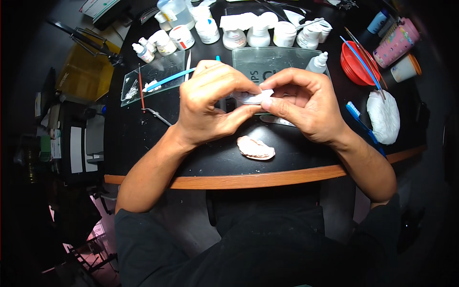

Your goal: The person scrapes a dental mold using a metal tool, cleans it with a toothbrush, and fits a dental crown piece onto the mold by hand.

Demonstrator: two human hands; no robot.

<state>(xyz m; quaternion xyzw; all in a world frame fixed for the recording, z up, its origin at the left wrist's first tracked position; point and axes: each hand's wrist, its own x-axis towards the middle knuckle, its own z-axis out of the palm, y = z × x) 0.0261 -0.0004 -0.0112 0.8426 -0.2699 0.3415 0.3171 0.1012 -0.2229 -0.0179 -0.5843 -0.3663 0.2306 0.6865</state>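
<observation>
Pinches a thin, whitish, curved piece (253, 99) between the left hand (210, 100) and the right hand (313, 105), well above the black surface with a brown edge (210, 160) and a little beyond a pale pink, ridged, curved cast (256, 148). Grips the piece in the left hand with forefinger and thumb nearly closed together; holds its other end in the right hand with thumb on the near side and fingers curled behind. Partly covers the piece with these fingertips. Has the cast lying apart from both hands. Just beyond the cast, has a flat metal tool (276, 120) partly hidden by the right hand; farther beyond, a large clear glass plate (291, 60) and a row of white jars (285, 34). Left of and beyond the cast, has a smaller clear glass plate (167, 64) with a slim blue-handled tool (172, 79) across it. Right of the cast, has a blue toothbrush (359, 116) beside a white rounded pad (384, 117), with a round red bowl (351, 64) farther beyond.
</observation>
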